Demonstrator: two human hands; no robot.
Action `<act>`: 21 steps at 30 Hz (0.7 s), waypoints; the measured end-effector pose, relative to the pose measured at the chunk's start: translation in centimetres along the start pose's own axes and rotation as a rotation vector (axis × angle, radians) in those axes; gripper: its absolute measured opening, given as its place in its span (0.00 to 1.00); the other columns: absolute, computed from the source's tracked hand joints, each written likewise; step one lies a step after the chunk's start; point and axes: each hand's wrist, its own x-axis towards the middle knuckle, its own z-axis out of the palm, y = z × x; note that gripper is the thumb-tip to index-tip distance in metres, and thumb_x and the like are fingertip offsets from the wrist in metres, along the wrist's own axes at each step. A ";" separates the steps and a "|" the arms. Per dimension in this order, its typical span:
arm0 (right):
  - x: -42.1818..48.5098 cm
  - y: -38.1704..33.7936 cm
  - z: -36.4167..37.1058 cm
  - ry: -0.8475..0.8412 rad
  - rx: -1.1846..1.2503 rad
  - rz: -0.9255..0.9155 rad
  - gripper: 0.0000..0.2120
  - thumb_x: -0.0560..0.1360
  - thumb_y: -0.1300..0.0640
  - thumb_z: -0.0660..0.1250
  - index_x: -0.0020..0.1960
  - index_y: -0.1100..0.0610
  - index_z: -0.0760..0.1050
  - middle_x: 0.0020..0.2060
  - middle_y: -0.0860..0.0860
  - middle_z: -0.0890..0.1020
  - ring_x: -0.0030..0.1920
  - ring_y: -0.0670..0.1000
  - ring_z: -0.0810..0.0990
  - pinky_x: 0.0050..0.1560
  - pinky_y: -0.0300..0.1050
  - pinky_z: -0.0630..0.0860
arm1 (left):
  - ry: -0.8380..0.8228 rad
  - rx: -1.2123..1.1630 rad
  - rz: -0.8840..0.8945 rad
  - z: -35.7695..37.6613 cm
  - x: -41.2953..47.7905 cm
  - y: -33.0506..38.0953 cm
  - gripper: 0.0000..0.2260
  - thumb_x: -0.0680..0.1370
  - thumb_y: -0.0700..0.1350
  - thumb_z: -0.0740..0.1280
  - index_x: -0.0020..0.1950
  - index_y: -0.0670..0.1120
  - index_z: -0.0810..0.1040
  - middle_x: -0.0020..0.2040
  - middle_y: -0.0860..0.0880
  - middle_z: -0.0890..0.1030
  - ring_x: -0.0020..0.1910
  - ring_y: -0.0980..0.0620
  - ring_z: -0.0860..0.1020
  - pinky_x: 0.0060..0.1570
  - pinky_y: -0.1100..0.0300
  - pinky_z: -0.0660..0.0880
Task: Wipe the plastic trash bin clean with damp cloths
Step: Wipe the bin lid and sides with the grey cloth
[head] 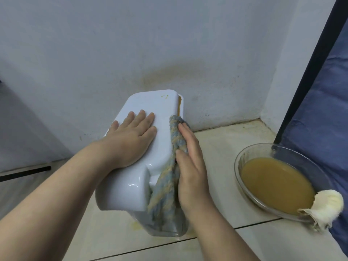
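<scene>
From my feed, the white bin (162,108) stands on the tiled floor (216,147) close to the wall, with the left hand (131,140) laid flat on top, fingers straight and slightly spread. The right hand (190,166), fingers straight and together, presses a striped cloth (168,185) against the bin's right side (a glass bowl (237,157) of murky yellow liquid sits nearby).

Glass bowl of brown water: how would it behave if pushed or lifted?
Probably heavy for its size: the glass bowl holds a broad pool of brown liquid. Wide and shallow, so it likely slides on the tiled floor rather than tips, though liquid may slosh. The white cloth on its rim could drop off.
</scene>
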 end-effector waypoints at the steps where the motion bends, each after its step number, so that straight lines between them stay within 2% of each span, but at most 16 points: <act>1: 0.3 -0.1 0.0 0.008 0.003 0.028 0.23 0.73 0.55 0.53 0.63 0.36 0.63 0.71 0.38 0.64 0.72 0.39 0.59 0.74 0.50 0.57 | -0.002 0.000 0.007 -0.1 0.0 -0.1 0.23 0.81 0.55 0.41 0.76 0.57 0.40 0.77 0.56 0.39 0.76 0.55 0.38 0.74 0.52 0.38; 3: -0.5 -0.2 0.9 0.020 -0.044 0.014 0.23 0.73 0.54 0.52 0.65 0.35 0.61 0.73 0.36 0.59 0.73 0.37 0.54 0.75 0.46 0.54 | -0.008 -0.002 0.025 -0.3 0.0 -0.5 0.23 0.81 0.55 0.42 0.76 0.57 0.39 0.77 0.57 0.39 0.75 0.57 0.38 0.74 0.54 0.38; 5: -2.9 0.2 2.7 0.043 -0.177 -0.094 0.23 0.76 0.52 0.52 0.69 0.37 0.57 0.73 0.33 0.54 0.74 0.37 0.49 0.74 0.39 0.50 | -0.031 -0.002 0.050 -0.5 -0.1 -1.2 0.23 0.81 0.55 0.42 0.75 0.59 0.39 0.77 0.59 0.39 0.75 0.59 0.37 0.74 0.55 0.37; 8: -4.7 0.3 4.2 0.060 -0.252 -0.150 0.23 0.76 0.48 0.52 0.71 0.38 0.56 0.73 0.30 0.51 0.74 0.37 0.46 0.71 0.31 0.47 | -0.050 0.008 0.059 -0.7 -0.5 -1.6 0.22 0.81 0.55 0.41 0.75 0.60 0.38 0.76 0.60 0.38 0.75 0.59 0.36 0.73 0.55 0.35; 11: -1.3 0.1 2.7 0.005 -0.131 -0.008 0.21 0.80 0.54 0.53 0.70 0.39 0.56 0.72 0.29 0.51 0.73 0.32 0.45 0.74 0.37 0.47 | -0.040 -0.011 0.073 -0.5 -0.7 -1.6 0.22 0.81 0.55 0.41 0.74 0.61 0.38 0.76 0.61 0.37 0.74 0.60 0.36 0.73 0.56 0.35; 13: 0.6 0.1 1.8 -0.020 -0.113 0.075 0.23 0.82 0.59 0.52 0.73 0.41 0.54 0.72 0.30 0.50 0.71 0.30 0.45 0.75 0.40 0.47 | -0.032 -0.020 0.093 -0.4 -0.7 -1.6 0.22 0.81 0.55 0.41 0.74 0.61 0.38 0.76 0.61 0.37 0.74 0.60 0.35 0.73 0.57 0.34; 18: -1.1 1.4 3.9 0.021 -0.150 -0.064 0.24 0.78 0.53 0.52 0.71 0.37 0.53 0.72 0.28 0.47 0.72 0.31 0.41 0.70 0.26 0.43 | -0.022 -0.052 0.150 -0.5 -0.7 -3.0 0.20 0.79 0.56 0.41 0.67 0.67 0.34 0.73 0.66 0.36 0.72 0.66 0.34 0.71 0.63 0.34; 21: 1.6 2.0 3.7 0.032 -0.121 -0.056 0.23 0.76 0.52 0.52 0.67 0.33 0.53 0.72 0.29 0.47 0.72 0.31 0.42 0.69 0.26 0.42 | -0.032 -0.070 0.188 -0.6 -0.9 -3.4 0.21 0.71 0.62 0.38 0.63 0.70 0.35 0.72 0.69 0.36 0.70 0.69 0.33 0.70 0.66 0.33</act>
